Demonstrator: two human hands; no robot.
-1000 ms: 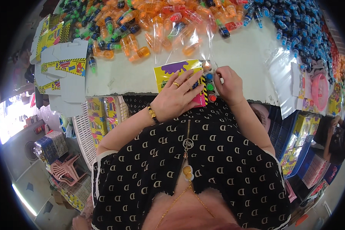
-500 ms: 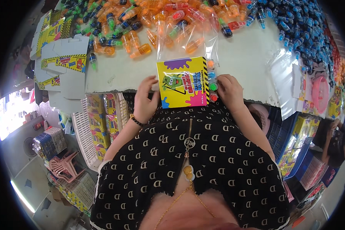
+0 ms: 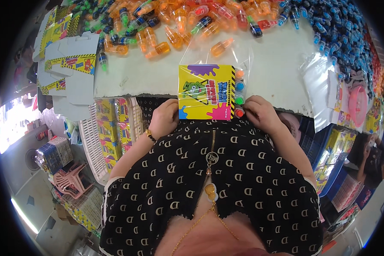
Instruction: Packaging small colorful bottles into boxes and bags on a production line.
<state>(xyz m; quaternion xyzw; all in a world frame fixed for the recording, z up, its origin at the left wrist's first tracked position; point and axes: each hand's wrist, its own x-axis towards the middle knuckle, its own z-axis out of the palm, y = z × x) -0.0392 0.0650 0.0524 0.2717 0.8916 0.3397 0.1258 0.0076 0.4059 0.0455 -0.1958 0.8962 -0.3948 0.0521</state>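
A yellow box (image 3: pixel 205 91) with a cartoon figure and purple, blue and pink splashes sits at the table's near edge, in front of my body. Small bottles with orange, blue, green and red caps (image 3: pixel 240 100) line its right side. Around it is a clear plastic bag (image 3: pixel 226 47), its loose end stretching away over the table. My left hand (image 3: pixel 164 119) is closed at the box's lower left edge, fingertips partly hidden behind it. At the lower right corner, beside the red cap, my right hand (image 3: pixel 262 114) is closed with fingers bent against the bag's side.
Loose orange bottles (image 3: pixel 158 50) lie across the table's far side, with green and dark ones to the left. Blue bottles (image 3: pixel 328 34) are heaped at far right. Flattened cartons (image 3: pixel 74 68) are stacked at left. Below, a white crate (image 3: pixel 91 147) and a blue crate (image 3: pixel 328 158) hold yellow boxes.
Both hands have slid down toward the box's near corners. The box appears slightly further right, and the bag's loose end looks lower and flatter.
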